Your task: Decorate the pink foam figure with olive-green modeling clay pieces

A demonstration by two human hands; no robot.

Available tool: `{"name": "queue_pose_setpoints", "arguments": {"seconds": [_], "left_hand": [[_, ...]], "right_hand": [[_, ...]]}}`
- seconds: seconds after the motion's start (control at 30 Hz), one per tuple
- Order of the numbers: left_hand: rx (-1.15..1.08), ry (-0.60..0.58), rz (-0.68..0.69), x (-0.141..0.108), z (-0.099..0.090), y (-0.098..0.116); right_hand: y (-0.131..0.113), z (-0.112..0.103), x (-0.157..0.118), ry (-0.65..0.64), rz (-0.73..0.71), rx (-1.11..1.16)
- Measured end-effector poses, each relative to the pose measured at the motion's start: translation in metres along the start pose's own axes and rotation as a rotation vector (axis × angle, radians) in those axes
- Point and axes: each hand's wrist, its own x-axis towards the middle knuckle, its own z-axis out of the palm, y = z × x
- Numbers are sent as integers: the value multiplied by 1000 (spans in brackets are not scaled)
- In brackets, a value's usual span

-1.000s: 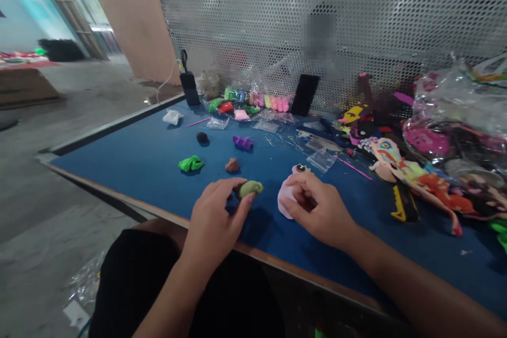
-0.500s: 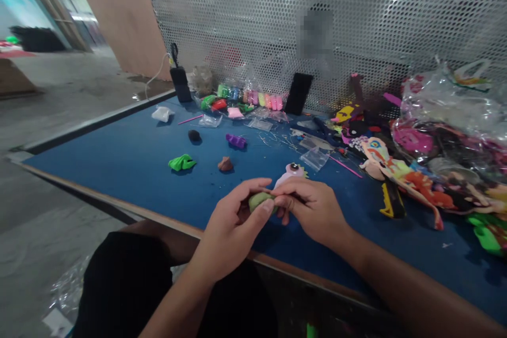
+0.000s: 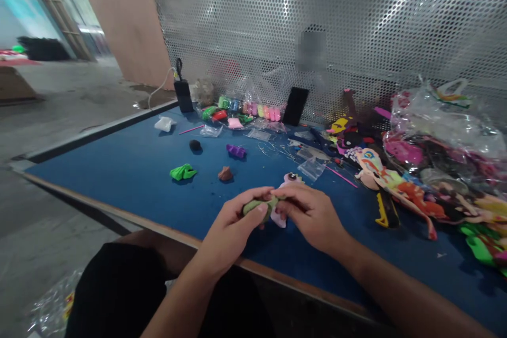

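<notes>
An olive-green lump of clay (image 3: 253, 208) sits in the fingers of my left hand (image 3: 233, 227), under its thumb. My right hand (image 3: 317, 216) pinches a thin part drawn out from the same lump on its right side. Partly behind my right hand, a pale lilac clay figure (image 3: 280, 218) with one dark eye lies on the blue table (image 3: 130, 169). Beyond my hands lie a brown lump (image 3: 225, 173), a bright green lump (image 3: 182, 172), a purple piece (image 3: 236, 151) and a black lump (image 3: 195, 145).
Bagged coloured clay (image 3: 261, 111) and a dark phone (image 3: 296, 106) stand by the perforated metal wall (image 3: 237, 16). A yellow-and-black cutter (image 3: 386, 210) lies at the right beside piled clay figures (image 3: 420, 195) and plastic bags (image 3: 447, 121). A black device (image 3: 183, 96) stands back left.
The green clay has been drawn out between my hands, with a thin part now at my right fingertips. More of the lilac figure shows. The whole view has tilted up slightly.
</notes>
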Motion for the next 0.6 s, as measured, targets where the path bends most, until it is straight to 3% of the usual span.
{"name": "queue_pose_setpoints", "arguments": {"seconds": [0.13,0.3,0.5,0.6], "left_hand": [[210,31,23,-1,2,5],[239,45,-10,-2,-1,1],[63,44,-14,-3,1,-1],[103,23,28,-5,2,-1]], "right_hand": [[0,3,0,-70,-109,-133],[1,0,0,-35,-135,-209],[-3,-2,-1,108,125,15],[-2,-1,1,158,180,142]]}}
